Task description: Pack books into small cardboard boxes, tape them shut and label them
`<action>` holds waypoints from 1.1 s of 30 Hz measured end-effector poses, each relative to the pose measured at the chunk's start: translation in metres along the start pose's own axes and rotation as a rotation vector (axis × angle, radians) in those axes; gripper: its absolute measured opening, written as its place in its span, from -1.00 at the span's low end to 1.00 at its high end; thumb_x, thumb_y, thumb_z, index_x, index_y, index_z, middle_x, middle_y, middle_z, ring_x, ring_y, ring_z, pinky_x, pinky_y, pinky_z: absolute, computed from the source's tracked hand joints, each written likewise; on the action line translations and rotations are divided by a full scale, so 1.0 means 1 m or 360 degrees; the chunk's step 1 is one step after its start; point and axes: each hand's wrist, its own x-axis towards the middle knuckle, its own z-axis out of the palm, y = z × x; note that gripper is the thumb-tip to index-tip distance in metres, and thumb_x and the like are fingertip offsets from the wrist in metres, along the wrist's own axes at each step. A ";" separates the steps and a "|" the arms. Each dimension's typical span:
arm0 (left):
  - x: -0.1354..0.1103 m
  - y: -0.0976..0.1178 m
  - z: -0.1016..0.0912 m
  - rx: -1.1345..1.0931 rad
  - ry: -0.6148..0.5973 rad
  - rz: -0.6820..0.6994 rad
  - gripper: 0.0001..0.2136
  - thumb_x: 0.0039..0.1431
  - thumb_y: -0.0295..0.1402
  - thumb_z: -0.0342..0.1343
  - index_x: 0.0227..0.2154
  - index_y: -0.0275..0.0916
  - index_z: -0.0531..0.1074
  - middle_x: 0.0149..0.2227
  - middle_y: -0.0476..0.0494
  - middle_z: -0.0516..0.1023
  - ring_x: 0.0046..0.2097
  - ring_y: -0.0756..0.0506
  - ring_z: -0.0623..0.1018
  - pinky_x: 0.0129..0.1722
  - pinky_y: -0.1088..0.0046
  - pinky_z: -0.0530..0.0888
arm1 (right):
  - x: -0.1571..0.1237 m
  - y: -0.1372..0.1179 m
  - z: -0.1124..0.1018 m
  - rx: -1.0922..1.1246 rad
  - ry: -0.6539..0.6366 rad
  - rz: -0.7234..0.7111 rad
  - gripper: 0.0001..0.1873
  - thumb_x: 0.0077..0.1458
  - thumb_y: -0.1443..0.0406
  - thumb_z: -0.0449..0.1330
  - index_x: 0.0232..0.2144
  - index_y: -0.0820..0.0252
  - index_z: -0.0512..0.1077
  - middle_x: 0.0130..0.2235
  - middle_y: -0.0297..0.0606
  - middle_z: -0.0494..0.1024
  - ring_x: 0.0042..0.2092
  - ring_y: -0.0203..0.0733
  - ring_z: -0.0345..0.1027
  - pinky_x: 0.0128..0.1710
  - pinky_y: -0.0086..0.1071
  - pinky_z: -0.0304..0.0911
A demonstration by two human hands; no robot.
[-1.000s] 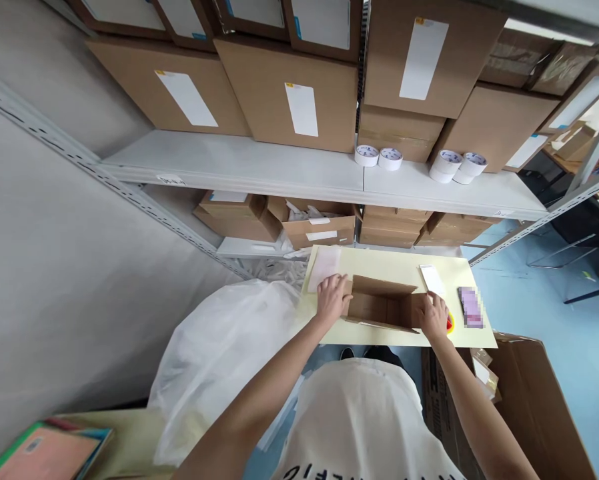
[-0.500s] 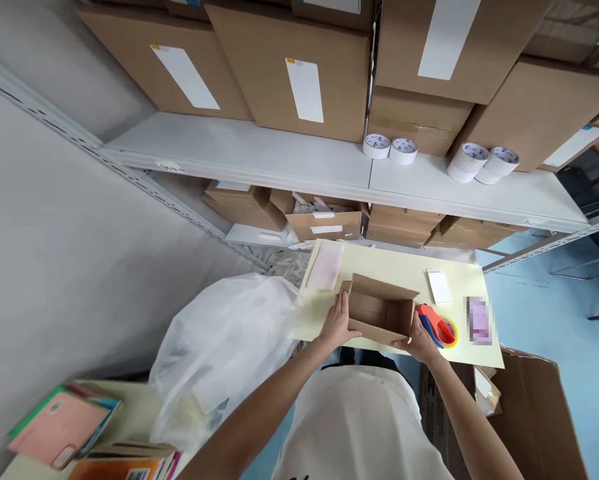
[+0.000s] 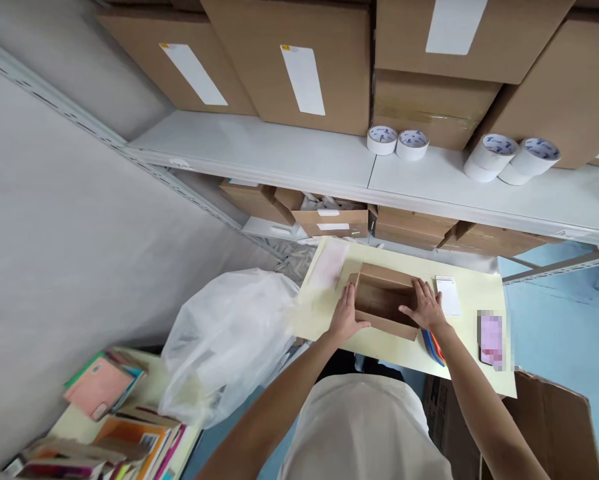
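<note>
A small open-topped cardboard box [image 3: 387, 324] stands on the pale yellow table, its inside bare as far as I can see. My left hand [image 3: 347, 315] grips its left end, fingers on the side wall and thumb along the near wall. Over the right end lies my right hand [image 3: 426, 307], its fingers on the far right corner and its thumb reaching across the opening. Partly hidden under my right wrist is a red and blue tape dispenser [image 3: 433, 348].
On the table [image 3: 462, 363] lie a white pad [image 3: 448, 295], a phone [image 3: 490, 339] and a pinkish sheet [image 3: 329, 263]. A translucent plastic bag [image 3: 229, 340] bulges at left, near stacked books [image 3: 102, 387]. Behind, a shelf [image 3: 259, 143] bears cartons and tape rolls [image 3: 412, 144].
My right hand has moved from the outside of the box's right end to over its top edge, with the thumb now inside. The left hand keeps its hold. The view has shifted slightly.
</note>
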 end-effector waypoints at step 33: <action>0.117 -0.089 -0.095 0.0162 -0.0134 -0.0664 -0.55 0.16 -0.53 0.08 0.12 -0.31 0.24 -0.03 -0.34 0.56 0.00 -0.22 0.55 -0.04 0.34 0.42 | -0.004 -0.137 0.055 0.0201 -0.0407 -0.0632 0.06 -0.06 0.33 0.32 0.38 0.02 -0.14 0.44 -0.04 -0.34 0.31 0.21 0.11 0.01 -0.07 0.40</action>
